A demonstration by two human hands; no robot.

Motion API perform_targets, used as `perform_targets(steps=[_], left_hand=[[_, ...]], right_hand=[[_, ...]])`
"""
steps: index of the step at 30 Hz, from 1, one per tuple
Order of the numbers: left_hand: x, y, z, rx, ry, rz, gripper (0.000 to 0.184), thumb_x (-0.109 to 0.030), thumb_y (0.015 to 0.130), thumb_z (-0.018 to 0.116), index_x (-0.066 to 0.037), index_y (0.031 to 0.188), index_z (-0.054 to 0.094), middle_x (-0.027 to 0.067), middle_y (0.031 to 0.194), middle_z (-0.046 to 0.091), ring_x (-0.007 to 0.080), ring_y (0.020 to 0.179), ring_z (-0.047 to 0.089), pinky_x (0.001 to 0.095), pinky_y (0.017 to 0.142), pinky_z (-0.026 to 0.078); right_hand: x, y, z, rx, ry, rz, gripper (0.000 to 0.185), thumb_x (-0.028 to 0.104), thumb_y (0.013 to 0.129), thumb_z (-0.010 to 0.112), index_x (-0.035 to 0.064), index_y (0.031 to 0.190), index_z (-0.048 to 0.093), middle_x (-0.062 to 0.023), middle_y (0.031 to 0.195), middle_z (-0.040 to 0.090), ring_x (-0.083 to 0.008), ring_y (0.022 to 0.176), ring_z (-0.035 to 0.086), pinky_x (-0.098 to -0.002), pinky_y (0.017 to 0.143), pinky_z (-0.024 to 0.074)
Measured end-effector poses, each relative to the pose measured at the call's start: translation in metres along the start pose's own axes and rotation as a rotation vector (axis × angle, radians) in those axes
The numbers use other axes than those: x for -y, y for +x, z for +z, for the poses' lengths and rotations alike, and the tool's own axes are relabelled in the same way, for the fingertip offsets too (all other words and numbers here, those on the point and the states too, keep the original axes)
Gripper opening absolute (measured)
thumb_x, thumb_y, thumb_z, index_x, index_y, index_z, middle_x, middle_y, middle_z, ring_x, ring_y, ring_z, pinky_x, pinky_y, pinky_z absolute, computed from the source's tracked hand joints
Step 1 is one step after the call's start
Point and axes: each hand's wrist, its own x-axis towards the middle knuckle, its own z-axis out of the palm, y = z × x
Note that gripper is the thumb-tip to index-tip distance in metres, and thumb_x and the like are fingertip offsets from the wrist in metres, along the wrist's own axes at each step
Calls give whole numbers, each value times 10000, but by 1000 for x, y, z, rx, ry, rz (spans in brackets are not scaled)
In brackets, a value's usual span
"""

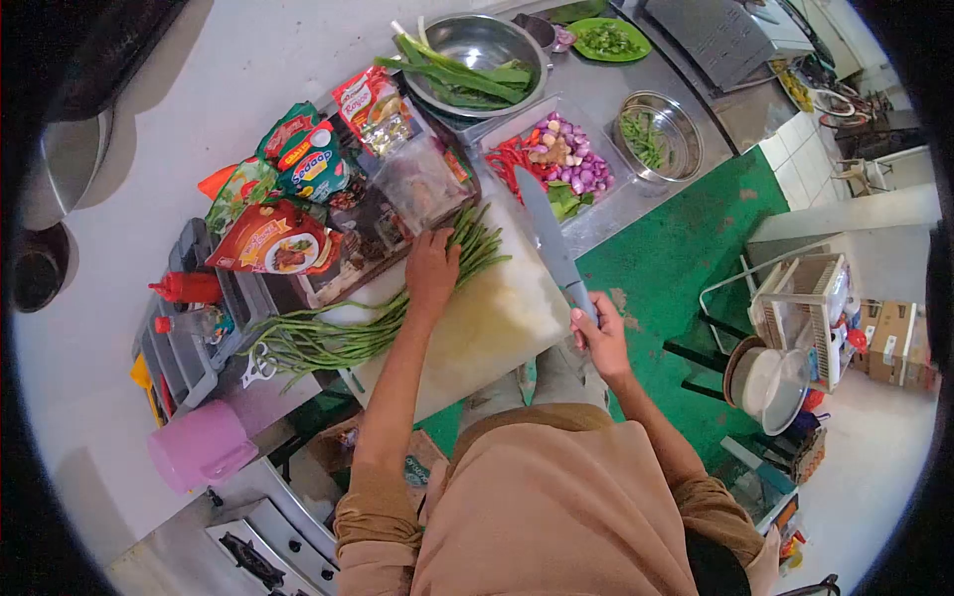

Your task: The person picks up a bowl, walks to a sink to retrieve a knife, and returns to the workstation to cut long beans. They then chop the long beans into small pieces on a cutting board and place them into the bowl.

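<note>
A bunch of long green beans (333,336) stretches across the left part of the white cutting board (497,323) and hangs over its left edge. My left hand (433,270) is closed over the beans near their far end, pressing them to the board. The knife (549,233) is in my right hand (602,340), which grips its handle at the board's right edge. Its wide blade points away from me and lies apart from the beans.
Beyond the board stand a tray of chillies, shallots and garlic (556,149), a steel bowl with leeks (477,60) and a bowl of cut beans (661,139). Seasoning packets (288,238) crowd the left. A pink jug (202,447) stands near the stove (273,546).
</note>
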Motion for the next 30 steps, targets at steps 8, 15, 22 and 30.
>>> perform_targets(steps=[8,15,22,30], left_hand=[[-2,8,4,167,52,-73,198,-185,848,647,-67,1003,607,126,1021,603,332,1002,576,454,828,481],[4,32,-13,491,51,-142,213,-204,834,668,-46,955,594,156,900,631,368,881,615,476,768,481],[16,-9,-29,-89,-249,-133,246,-224,944,572,-2,1034,516,173,877,606,342,837,607,409,738,468],[46,-25,-163,-925,-488,-86,269,-253,1010,505,-37,1095,369,82,824,532,157,733,517,336,701,479]], right_hand=[[-5,-3,-18,-15,-45,-13,194,219,922,642,82,1021,548,33,705,529,-36,512,451,-203,442,350],[2,0,-21,10,-25,10,223,228,928,631,68,1061,550,27,724,539,-39,528,446,-200,460,360],[-6,3,-35,7,-24,6,215,213,928,625,65,1064,549,22,728,544,-38,532,447,-199,467,367],[-13,0,-33,26,-71,0,202,203,928,626,63,1053,550,20,727,547,-35,524,442,-201,448,360]])
